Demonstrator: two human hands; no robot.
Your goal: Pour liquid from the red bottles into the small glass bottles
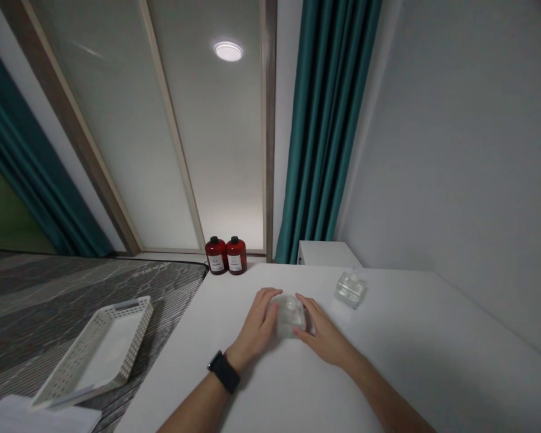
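Two hands close on a clear box

The left hand and right hand hold a clear box between them, just below the centre of the frame. The left fingers curve along its left side and far corner, with the thumb against the near left side. The right fingers and thumb part slightly, one at the upper right edge and the other at the lower right, gripping it from that side. The box sits on, or just above, the white desk; which one I cannot tell.

A dark watch circles the left wrist. Right of centre, well apart from the hands, lies a clear block. Two red bottles stand side by side at the desk's far left corner. A white basket lies lower left, off the desk, beside papers in the bottom left corner. Nothing stands between the hands and the block.
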